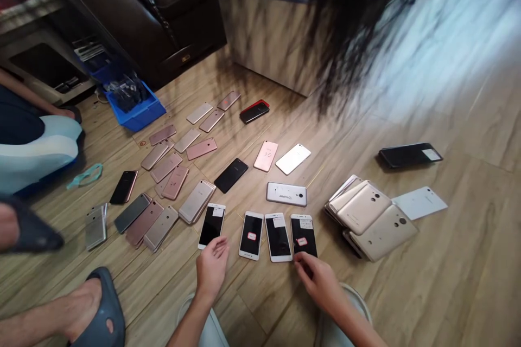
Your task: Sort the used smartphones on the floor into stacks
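Several smartphones lie face up in a row in front of me. My left hand (212, 264) is at the lower edge of the leftmost white smartphone (211, 226), its fingers loosely curled and apart, gripping nothing. My right hand (317, 276) has thumb and fingertips together on the lower left corner of the rightmost smartphone (304, 230), which lies flat and bears a white label and a red-edged sticker. Between the hands lie a white smartphone with a red-edged sticker (250, 249) and a white smartphone with a paper label (279, 241).
Stacked gold phones (366, 209) lie to the right, near a black phone stack (409, 155). Many pink, gold and grey phones (175, 181) spread leftward. A blue bin (140, 114) stands behind them. Another person's sandalled foot (101, 303) is at left. Dark hair strands blur the top.
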A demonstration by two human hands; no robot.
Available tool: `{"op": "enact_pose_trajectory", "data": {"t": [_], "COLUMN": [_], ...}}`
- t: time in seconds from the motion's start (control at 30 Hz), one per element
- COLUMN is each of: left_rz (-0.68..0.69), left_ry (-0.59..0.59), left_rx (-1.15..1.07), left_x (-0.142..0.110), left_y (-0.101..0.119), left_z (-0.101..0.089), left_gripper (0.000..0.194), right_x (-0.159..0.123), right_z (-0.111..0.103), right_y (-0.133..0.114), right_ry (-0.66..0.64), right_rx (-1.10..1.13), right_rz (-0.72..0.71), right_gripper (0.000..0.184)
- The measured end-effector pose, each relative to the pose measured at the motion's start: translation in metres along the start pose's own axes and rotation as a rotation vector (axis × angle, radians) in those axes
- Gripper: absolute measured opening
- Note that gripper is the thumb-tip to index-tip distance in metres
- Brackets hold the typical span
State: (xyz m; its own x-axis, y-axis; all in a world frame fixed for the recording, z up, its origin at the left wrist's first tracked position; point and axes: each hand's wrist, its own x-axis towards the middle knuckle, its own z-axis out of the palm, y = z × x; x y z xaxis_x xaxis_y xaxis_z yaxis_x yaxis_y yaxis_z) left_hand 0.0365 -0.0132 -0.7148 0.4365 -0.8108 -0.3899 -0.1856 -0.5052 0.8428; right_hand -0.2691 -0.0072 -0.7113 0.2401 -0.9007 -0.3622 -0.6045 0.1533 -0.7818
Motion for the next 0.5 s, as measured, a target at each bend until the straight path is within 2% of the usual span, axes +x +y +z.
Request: {"op": "enact_pose_trajectory", "data": {"t": [0.13, 0.23, 0.33, 0.4, 0.5], "left_rz": [-0.07, -0.079, -0.106, -0.145, -0.222], "left_ry": [0.017, -0.003, -0.033, -0.052, -0.064], "left_rx": [-0.034, -0.054, -0.078, -0.085, -0.073], "left_x": [-0.009, -0.015, -0.019, -0.022, -0.027], "left_y": [0.0, 0.003, 0.005, 0.006, 0.009], "left_z": [-0.006, -0.007, -0.004, 0.0, 0.004], "left_gripper": [0.041, 0.041, 0.046, 0.052, 0.061], "right_x": [-0.016, -0.011, 0.014, 0.04, 0.079], "right_z": [0.021, 0.026, 0.017, 0.007, -0.001], "right_y": [-0.003, -0.009, -0.022, -0.036, -0.061], "right_ry": [-0.059, -0.141, -0.214, -0.216, -0.182], "right_rx": [-0.005, -0.047, -0.198, -0.409, -0.732], "right_rz": [-0.021, -0.07, -0.188, -0.272, -0.381], "right_gripper": [0.028, 0.027, 0.026, 0.026, 0.043]}}
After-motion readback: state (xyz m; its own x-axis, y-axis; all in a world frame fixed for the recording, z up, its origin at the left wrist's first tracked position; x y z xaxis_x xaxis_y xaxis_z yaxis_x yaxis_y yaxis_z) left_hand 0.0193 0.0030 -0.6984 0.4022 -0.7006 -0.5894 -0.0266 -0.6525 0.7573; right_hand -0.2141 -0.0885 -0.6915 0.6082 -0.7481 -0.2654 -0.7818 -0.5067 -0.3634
